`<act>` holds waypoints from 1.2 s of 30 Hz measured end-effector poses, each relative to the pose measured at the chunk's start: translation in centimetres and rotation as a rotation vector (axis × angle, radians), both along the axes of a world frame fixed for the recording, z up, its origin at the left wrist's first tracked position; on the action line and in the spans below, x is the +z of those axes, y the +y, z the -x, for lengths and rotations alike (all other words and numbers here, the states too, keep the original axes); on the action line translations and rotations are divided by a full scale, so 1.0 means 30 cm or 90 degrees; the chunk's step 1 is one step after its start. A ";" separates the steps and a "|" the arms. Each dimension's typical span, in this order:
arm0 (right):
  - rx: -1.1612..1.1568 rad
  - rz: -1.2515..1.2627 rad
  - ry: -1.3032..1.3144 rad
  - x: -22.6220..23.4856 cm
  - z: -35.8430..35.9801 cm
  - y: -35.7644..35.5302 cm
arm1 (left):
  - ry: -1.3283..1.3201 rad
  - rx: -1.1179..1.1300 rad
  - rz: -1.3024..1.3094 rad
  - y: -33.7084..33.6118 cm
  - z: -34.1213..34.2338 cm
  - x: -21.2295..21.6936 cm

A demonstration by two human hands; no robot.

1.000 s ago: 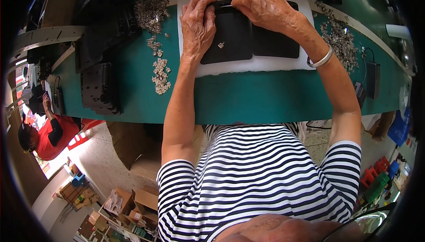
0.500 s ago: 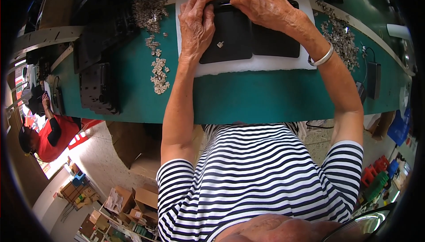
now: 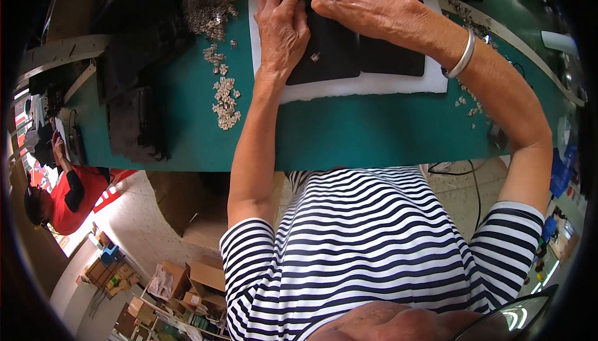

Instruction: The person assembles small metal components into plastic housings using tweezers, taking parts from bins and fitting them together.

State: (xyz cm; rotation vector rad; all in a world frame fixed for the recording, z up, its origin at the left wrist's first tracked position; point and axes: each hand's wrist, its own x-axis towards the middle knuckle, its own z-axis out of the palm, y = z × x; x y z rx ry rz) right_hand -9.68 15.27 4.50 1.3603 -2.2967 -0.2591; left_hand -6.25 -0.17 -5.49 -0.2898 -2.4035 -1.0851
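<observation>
Right hand [image 3: 358,1] has shifted left, close beside left hand [image 3: 281,29]; right elbow swung outward. Work now sits at the upper-left edge of the black panel [image 3: 336,45], top centre on white sheet [image 3: 367,86]. Right fingers bunched, grip hidden, can't tell what's held. Left fingers bent over panel edge, hold unclear. Small metal clip [image 3: 315,57] lies on panel.

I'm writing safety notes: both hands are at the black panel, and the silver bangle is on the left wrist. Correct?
The wrist is wrong: the head view shows the silver bangle on the right wrist. Both hands are at the black panel.
</observation>
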 end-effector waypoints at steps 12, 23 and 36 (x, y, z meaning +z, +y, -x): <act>-0.098 -0.147 -0.223 0.002 0.001 -0.070 | -0.010 -0.001 0.018 -0.006 0.000 -0.021; -0.191 0.219 -0.300 -0.071 -0.050 0.134 | 0.054 -0.009 0.012 -0.006 0.004 0.022; -0.073 0.503 -0.309 -0.204 -0.148 0.245 | 0.079 0.046 0.071 -0.032 -0.105 0.117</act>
